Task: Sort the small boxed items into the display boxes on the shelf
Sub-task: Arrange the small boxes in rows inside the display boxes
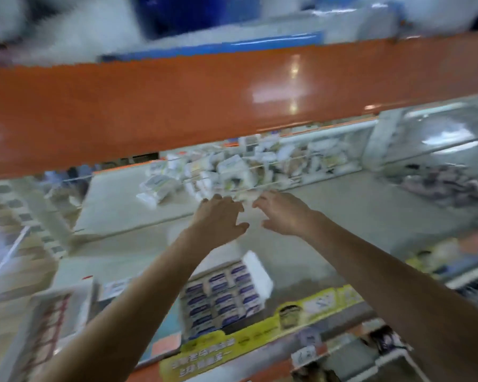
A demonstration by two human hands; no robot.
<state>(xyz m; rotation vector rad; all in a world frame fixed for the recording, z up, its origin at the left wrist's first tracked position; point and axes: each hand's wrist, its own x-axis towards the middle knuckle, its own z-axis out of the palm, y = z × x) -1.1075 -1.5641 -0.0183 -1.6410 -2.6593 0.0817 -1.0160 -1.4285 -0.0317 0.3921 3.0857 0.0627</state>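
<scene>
A: Hands first — where are they?

B: Both arms reach deep into the shelf (342, 205). The left hand (218, 219) and right hand (284, 213) sit close together, near the middle, just short of a heap of small boxes (232, 169) at the back.

A: Holding anything?

B: Not that I can see. The left hand's fingers are spread and fairly straight, thumb out to the side; nothing is in it. The right hand's fingers are loosely bent, thumb apart from them, and its palm looks bare too. The picture is smeared, so the fingertips are hard to read, and I cannot tell whether they touch the nearest box.

A: And the heap?

B: White boxes with pale green and grey print, lying every way, piled behind thin wire rails. One or two lie loose to the left of the heap (158, 186) on the shelf board.

A: Any display box?

B: One, near the front edge, under the left forearm: a white display box (257, 274) packed in neat rows with small boxes that have blue labels (221, 299). It is well apart from the heap.

A: What else?

B: An orange beam (177, 100) crosses above the hands. A yellow strip (260, 332) with print runs along the shelf's front edge. At right, dark wrapped goods (447, 186) lie under clear plastic.
</scene>
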